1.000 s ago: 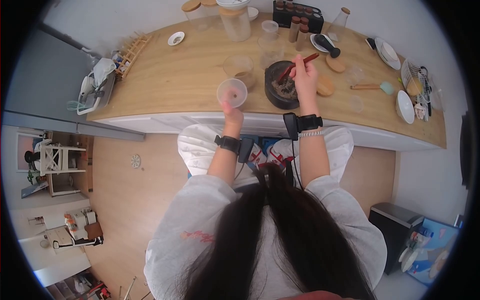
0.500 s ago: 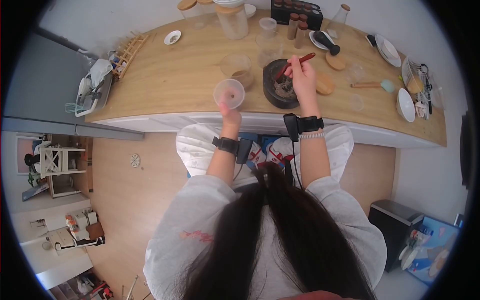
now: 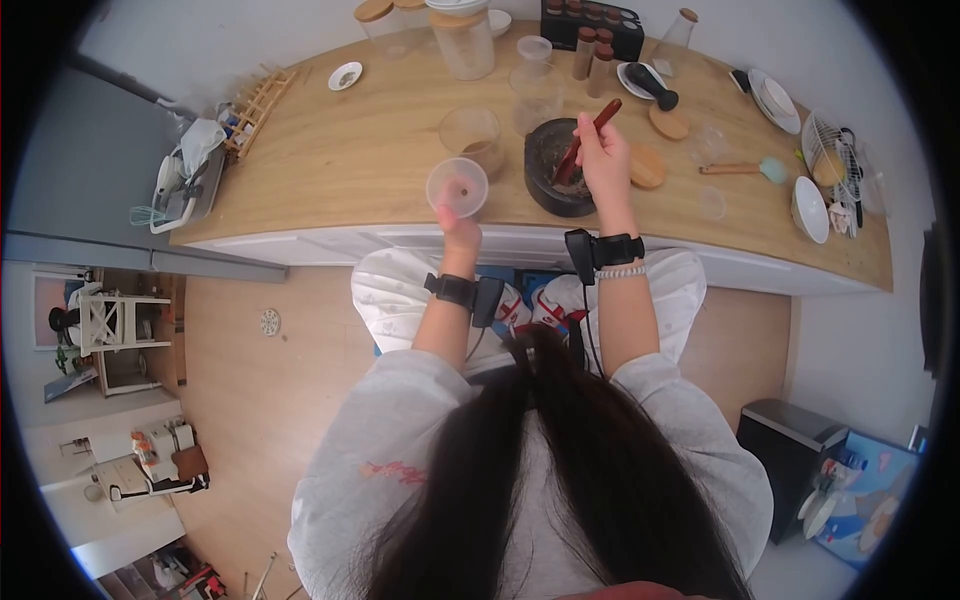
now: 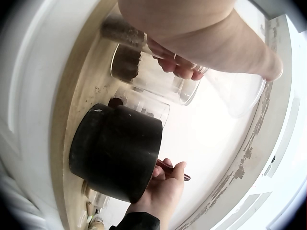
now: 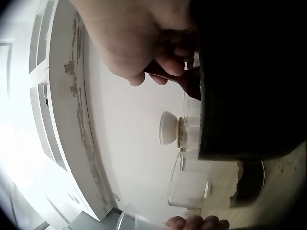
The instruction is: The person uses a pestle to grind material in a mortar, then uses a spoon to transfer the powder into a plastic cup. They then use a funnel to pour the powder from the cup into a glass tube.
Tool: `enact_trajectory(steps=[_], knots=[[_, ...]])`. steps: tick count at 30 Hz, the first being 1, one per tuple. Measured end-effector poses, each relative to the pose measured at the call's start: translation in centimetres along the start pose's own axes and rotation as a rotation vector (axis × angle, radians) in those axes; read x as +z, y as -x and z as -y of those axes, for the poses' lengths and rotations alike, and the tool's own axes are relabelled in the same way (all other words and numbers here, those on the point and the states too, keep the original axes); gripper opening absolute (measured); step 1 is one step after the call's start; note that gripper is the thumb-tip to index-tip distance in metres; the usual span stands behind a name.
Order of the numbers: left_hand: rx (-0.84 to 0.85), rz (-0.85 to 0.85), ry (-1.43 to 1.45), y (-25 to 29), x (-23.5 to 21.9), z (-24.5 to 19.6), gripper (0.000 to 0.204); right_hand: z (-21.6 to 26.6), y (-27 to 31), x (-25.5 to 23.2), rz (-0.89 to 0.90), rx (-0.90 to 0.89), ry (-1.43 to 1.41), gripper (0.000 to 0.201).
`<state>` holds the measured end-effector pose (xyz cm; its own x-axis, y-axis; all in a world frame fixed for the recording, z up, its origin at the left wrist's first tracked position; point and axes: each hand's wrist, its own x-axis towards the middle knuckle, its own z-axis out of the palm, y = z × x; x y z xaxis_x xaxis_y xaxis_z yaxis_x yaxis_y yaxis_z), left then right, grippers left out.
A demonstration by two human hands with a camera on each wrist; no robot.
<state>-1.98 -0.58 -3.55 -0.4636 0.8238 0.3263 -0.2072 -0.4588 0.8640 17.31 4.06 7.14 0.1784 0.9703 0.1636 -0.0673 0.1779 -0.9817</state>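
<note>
Black stone mortar (image 4: 117,153) holding grey-brown grounds (image 3: 550,160).
Left hand (image 3: 460,238) grips clear plastic cup (image 3: 455,180); right hand (image 3: 607,170) pinches red-brown spoon (image 3: 606,114), steeper than before.

The round stone mortar (image 3: 543,193) is black; the slim wooden spoon (image 3: 594,129) is reddish-brown. Pale yellowish-brown grain patterns the wooden worktop (image 3: 370,160), and the ceramic bowl (image 3: 810,211) is white.

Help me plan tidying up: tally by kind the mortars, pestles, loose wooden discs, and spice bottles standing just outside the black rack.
Mortars: 1
Pestles: 1
Loose wooden discs: 2
Freestanding spice bottles: 3
Total: 7
</note>
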Motion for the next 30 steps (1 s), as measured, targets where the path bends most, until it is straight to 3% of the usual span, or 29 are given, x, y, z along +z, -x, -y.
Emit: enact_trajectory(steps=[2,5,8,11,17,20,23,30], knots=[[-0.002,0.000,-0.001,0.1,-0.1,0.1,0.080,-0.4,-0.2,0.0,-0.048,-0.095,-0.050,0.029],[-0.009,0.005,0.004,0.1,0.0,0.0,0.080,-0.3,-0.1,-0.2,0.026,-0.052,0.105,0.029],[-0.019,0.016,0.015,0.0,0.0,-0.1,0.080,0.4,0.4,0.1,0.034,0.011,0.041,0.028],[-0.016,0.014,0.014,0.1,-0.1,0.0,0.080,-0.3,0.0,0.1,-0.030,-0.106,0.010,0.029],[0.005,0.019,-0.010,-0.1,-0.1,0.1,0.081,0.7,0.5,0.2,0.016,-0.010,0.094,0.028],[0.006,0.014,-0.009,0.0,-0.2,0.2,0.081,-0.4,-0.2,0.3,-0.077,-0.144,0.042,0.028],[0.005,-0.005,-0.008,0.1,0.0,0.2,0.081,0.1,0.1,0.0,-0.001,-0.036,0.156,0.029],[0.001,-0.003,-0.011,0.1,0.1,0.1,0.080,-0.5,-0.2,0.0,-0.092,-0.103,0.138,0.030]])
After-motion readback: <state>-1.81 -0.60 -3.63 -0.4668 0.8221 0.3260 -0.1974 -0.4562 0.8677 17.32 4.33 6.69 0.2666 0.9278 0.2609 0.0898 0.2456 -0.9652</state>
